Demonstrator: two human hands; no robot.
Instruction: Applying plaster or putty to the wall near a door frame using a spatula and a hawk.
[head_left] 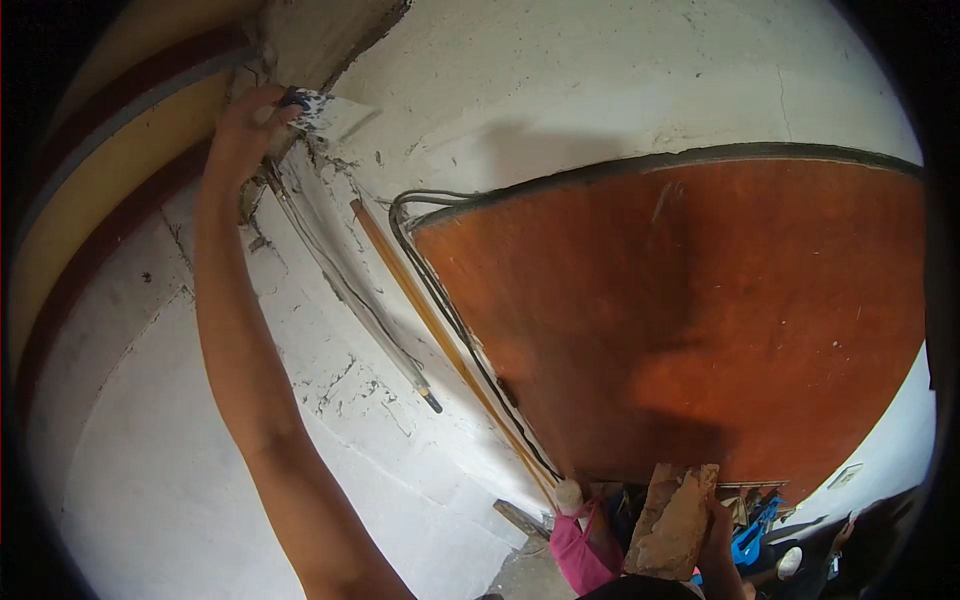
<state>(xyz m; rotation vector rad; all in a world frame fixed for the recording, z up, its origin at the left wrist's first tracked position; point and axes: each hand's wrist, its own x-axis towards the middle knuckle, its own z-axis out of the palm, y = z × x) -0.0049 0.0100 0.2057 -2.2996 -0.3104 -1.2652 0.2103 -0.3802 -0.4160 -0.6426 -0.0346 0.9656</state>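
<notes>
My left hand (245, 130) is raised to the wall corner at the upper left, its fingers closed on a putty knife (335, 115). The flat, dark-smeared blade points right and lies against or close to the cracked wall; I cannot tell whether it touches. Low in the view, my right hand (718, 545) grips the right edge of a board (672, 525) with a rough, tan, plaster-like crust on it. Most of that hand's fingers are hidden behind the board. Cracked, flaking plaster (320, 170) shows just below the knife.
A pale conduit (350, 285), a wooden pole (420, 295) and black cables (435, 275) run down the wall beside a large orange-brown panel (640, 310). Below are a pink bag (582, 555) and a blue plastic thing (750, 543). Another person's hand (843, 537) shows at lower right.
</notes>
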